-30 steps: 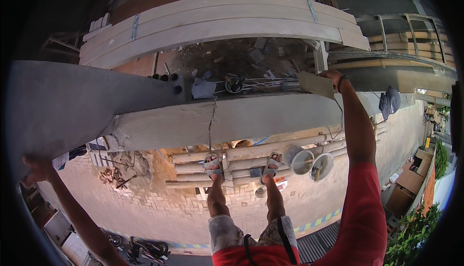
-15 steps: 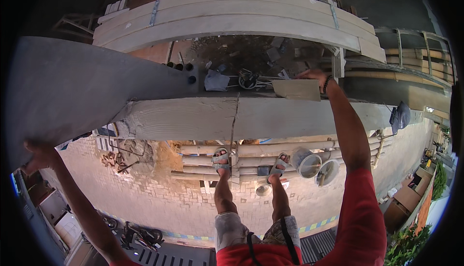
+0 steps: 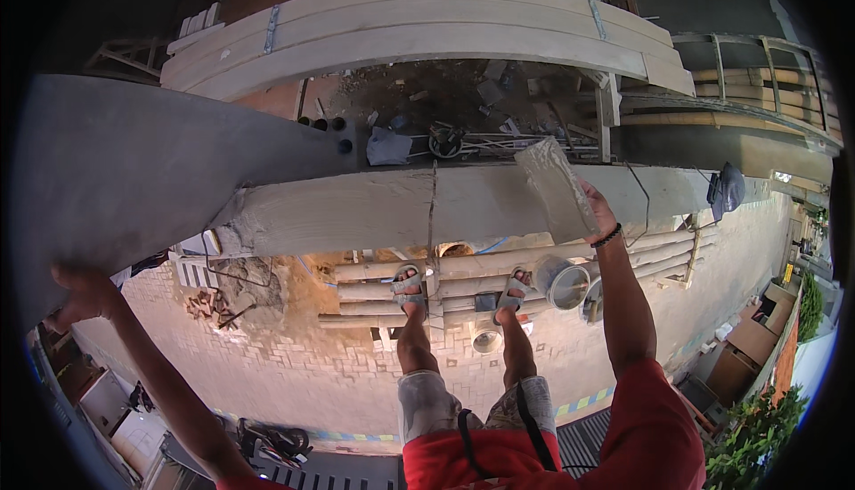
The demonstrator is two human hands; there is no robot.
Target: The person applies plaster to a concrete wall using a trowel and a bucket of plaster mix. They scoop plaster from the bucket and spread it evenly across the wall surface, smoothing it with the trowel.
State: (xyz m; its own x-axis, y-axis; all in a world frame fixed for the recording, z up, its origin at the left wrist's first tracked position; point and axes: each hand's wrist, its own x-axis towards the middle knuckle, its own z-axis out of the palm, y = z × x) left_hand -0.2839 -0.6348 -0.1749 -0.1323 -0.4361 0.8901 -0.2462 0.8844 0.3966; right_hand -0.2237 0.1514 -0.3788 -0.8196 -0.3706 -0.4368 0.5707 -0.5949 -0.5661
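Background: building site, with pale planks [image 3: 401,31] beyond the beam [image 3: 347,212], and bamboo poles [image 3: 365,295] and paving [image 3: 294,383] below.
Beam: grey, running left to right across the view, meeting a broad grey wall [image 3: 160,147] at its left.
Board [image 3: 554,189]: flat, grey-crusted, held over the beam's right part in view; touching or apart cannot be told.
Long axis: slants from upper left to lower right, crossing the beam's length.
Right grip [image 3: 600,215]: closed on the board's right edge near its lower end; most of the board extends up and left from it.
Left grip [image 3: 85,294]: fingers spread at the wall's lower left edge, no loose thing seen in it; pressure cannot be told.
Nearer grip: right; the left is well apart from the board.
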